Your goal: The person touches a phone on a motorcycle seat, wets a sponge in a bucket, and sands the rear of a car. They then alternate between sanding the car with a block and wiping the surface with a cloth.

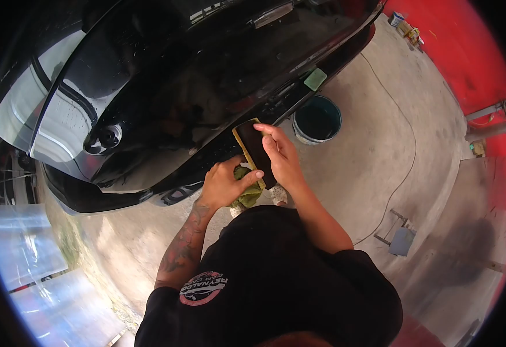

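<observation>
"Beside the glossy black car [166, 75], what do the two bare hands have between them?"

"They have a flat, dark brown rectangular piece with a yellow edge [257, 156]. It's held aslant in front of the body, just off the car's lower edge as seen from above."

"How does the left hand [223, 184] grip it?"

"Closed about the yellow edge, with the thumb reaching over the near end and the fingers bent on the other side. The fingertips are partly hidden."

"And the right hand [284, 159]?"

"Half open along the opposite side. Its forefinger stretches to the far end, and the thumb stands apart from it. I can't tell how firmly it holds, or whether it carries any weight."

"What's that under the left hand?"

"A crumpled olive-green cloth [251, 195], just below the dark piece. I can't tell whether the fingers have hold of it."

"Anything else close by?"

"A pale green rectangular block [315, 80] rests on the ledge of the car's bumper. Near it, a round bucket of dark liquid [308, 139] stands on the pale concrete floor [368, 168]. Farther to the right, a thin grey cable [415, 139] curves across the floor."
</observation>
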`<action>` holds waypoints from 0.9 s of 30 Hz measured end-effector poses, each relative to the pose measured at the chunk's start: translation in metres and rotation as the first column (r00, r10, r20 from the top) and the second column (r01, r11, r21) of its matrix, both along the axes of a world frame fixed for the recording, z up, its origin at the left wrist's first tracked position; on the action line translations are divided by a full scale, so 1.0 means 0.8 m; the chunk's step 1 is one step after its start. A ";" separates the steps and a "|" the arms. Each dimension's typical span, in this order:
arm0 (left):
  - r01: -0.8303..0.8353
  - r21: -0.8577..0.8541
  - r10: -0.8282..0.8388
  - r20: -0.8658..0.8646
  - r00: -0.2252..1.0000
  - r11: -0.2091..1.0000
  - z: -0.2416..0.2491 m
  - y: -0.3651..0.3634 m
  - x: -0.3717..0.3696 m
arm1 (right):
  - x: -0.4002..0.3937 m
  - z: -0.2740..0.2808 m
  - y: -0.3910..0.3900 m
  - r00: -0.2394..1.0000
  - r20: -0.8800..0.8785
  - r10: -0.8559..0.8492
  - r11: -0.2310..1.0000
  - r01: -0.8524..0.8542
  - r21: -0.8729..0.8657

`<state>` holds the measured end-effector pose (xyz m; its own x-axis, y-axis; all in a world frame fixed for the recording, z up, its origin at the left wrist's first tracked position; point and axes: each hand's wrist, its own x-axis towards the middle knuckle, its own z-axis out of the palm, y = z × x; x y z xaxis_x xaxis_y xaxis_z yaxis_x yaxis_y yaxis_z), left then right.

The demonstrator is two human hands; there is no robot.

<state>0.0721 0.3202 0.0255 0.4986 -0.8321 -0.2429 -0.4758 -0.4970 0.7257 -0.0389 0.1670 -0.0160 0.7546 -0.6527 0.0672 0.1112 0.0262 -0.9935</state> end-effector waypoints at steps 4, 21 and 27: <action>-0.028 0.014 0.027 0.014 1.000 1.000 0.000 -0.002 -0.001 | 0.001 -0.001 0.004 0.999 -0.041 -0.004 0.977 -0.005 -0.213; -0.066 -0.031 0.055 -0.288 0.956 0.997 -0.006 0.020 0.020 | -0.009 -0.016 -0.022 0.983 0.147 0.115 0.844 -0.174 0.507; -0.160 -0.141 0.093 -0.394 0.915 0.977 -0.015 0.033 0.026 | -0.014 -0.049 -0.037 0.911 0.412 0.008 0.449 -0.372 0.813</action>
